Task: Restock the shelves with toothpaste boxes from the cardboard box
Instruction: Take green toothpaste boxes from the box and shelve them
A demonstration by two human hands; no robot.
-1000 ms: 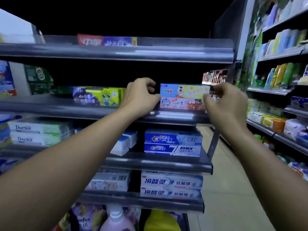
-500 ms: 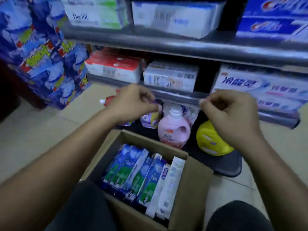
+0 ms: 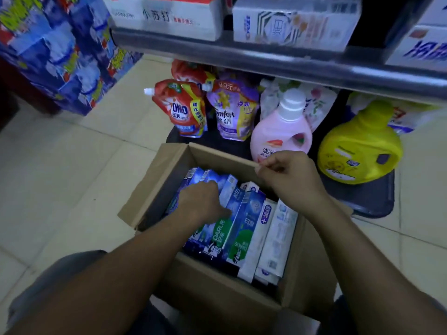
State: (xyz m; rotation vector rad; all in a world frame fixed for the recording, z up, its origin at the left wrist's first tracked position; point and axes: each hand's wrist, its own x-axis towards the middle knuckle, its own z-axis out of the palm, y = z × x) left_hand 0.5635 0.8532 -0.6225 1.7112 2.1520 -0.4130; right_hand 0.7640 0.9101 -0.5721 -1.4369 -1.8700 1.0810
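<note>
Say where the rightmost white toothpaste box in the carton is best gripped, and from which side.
Grip the top end of the white toothpaste box, coming from above. It lies tilted on edge, set between a neighbouring box and the cardboard box wall, so only its upper edge shows.

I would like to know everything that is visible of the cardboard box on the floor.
The cardboard box is plain brown card, open on top, one side flap raised outward. It stands on the pale tiled floor. Toothpaste boxes, mostly blue-green, some white, stand packed inside. The left hand reaches in among them; the right hand, curled, is over the far rim, contact unclear.
</note>
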